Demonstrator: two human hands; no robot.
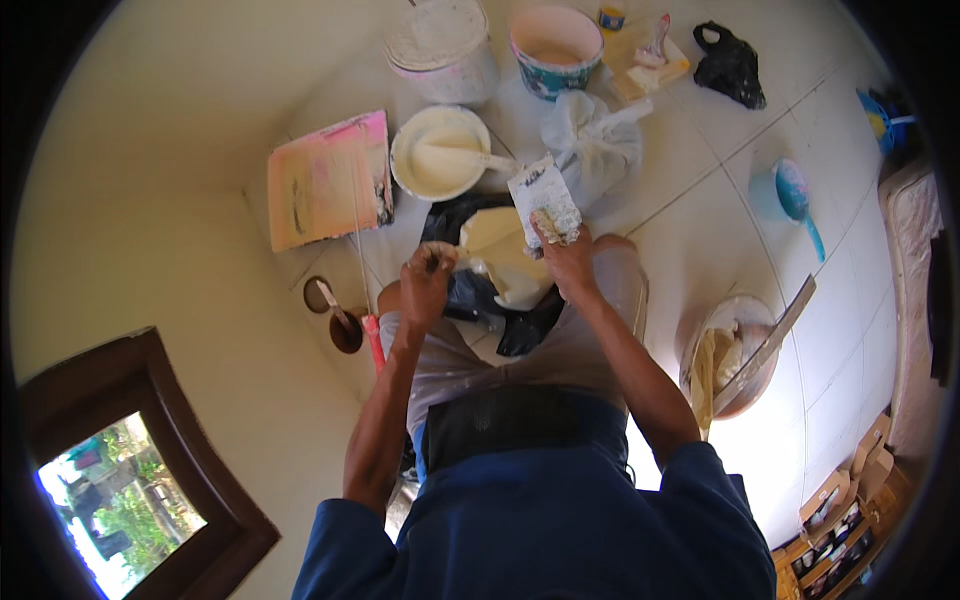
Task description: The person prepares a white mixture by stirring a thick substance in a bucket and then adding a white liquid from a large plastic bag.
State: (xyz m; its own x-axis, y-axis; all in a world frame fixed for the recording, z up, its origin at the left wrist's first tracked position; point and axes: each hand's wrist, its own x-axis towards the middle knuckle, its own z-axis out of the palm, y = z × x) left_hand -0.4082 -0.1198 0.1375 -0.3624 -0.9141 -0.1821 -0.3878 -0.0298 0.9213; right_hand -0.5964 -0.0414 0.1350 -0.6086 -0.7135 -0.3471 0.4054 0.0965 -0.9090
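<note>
Between my knees lies an opened black plastic bag [528,328] with a pale cream, putty-like mass [495,235] in it. My left hand [425,288] is closed in a pinch at the left side of this bag, on what looks like its pale inner edge. In my right hand [570,265] is a putty knife [546,198], its wide flat blade smeared white and grey and pointing away from me. The blade hangs over the bag's far right side. Just beyond the bag stands a bowl [440,152] of cream paste with a pale paddle [462,157] across it.
A lidded bucket [440,50], a green tub [556,55] and a knotted clear bag [595,140] stand beyond. Left are a stained board [330,182] and a red-handled roller [374,342]. Right are a blue pail [775,190] and a bucket [735,350] with a wooden stick.
</note>
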